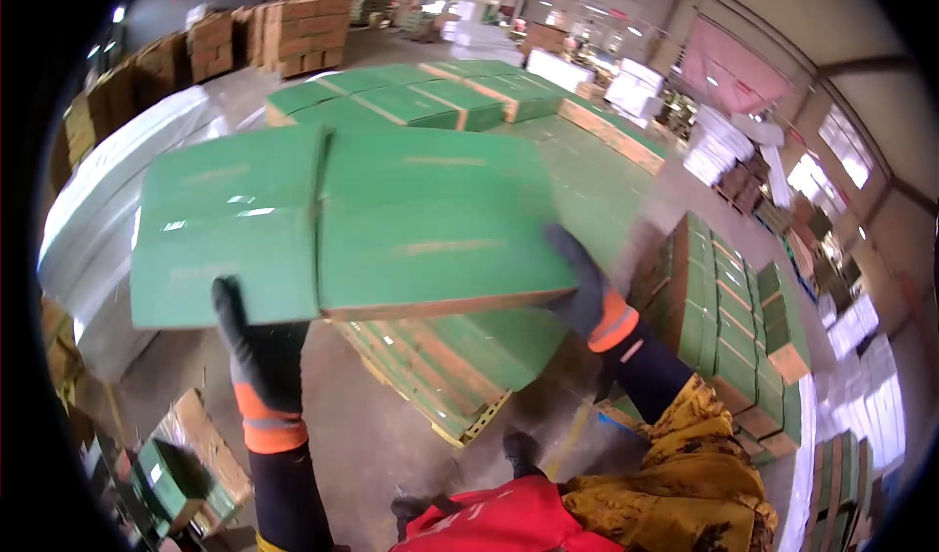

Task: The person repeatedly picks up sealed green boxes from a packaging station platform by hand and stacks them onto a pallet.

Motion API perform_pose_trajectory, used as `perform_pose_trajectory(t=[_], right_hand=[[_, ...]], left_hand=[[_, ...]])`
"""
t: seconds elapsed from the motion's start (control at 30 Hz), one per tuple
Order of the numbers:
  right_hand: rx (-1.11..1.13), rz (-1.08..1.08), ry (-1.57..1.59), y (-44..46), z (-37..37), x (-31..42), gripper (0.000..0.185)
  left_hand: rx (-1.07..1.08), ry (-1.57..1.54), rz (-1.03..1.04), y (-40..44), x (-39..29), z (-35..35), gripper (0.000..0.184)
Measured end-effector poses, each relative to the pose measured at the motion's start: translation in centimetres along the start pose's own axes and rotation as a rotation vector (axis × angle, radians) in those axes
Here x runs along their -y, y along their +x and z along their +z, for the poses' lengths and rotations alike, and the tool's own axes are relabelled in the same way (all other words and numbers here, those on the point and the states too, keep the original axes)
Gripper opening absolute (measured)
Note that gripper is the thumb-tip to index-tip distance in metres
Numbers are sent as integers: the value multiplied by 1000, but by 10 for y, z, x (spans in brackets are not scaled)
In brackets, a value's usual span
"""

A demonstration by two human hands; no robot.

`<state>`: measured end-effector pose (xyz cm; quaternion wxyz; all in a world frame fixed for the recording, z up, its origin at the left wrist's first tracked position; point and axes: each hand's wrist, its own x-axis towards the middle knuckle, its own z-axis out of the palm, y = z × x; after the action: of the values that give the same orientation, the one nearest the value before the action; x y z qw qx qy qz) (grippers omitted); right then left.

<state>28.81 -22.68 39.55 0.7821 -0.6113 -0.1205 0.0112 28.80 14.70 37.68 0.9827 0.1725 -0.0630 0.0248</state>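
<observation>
Two flat green cardboard boxes, a left box [230,224] and a right box [440,220], are held up side by side, with a narrow seam between them. My left hand [264,352], in a dark glove with an orange cuff, grips the left box at its near edge, thumb on top and fingers partly hidden underneath. On the right box's right end is my right hand [584,283], gloved alike, its fingers partly blurred. Below the boxes, a pallet stack of green boxes [460,356] is partly covered by them.
Beyond the held boxes, green boxes [411,97] lie in rows on a broad green layer [597,176]. More green boxes [719,327] are stacked to my right. White wrapped material [127,200] stands at left, and brown cartons [303,34] at the back.
</observation>
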Motion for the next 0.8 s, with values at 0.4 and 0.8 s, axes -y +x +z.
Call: perform_pose_trajectory(t=[0.4, 0.8], right_hand=[[-511, -173, 468, -79, -377, 74, 42], [-789, -353, -648, 89, -715, 61, 49]], left_hand=[[164, 468, -603, 157, 443, 180, 66], [175, 632, -628, 461, 821, 223, 81]])
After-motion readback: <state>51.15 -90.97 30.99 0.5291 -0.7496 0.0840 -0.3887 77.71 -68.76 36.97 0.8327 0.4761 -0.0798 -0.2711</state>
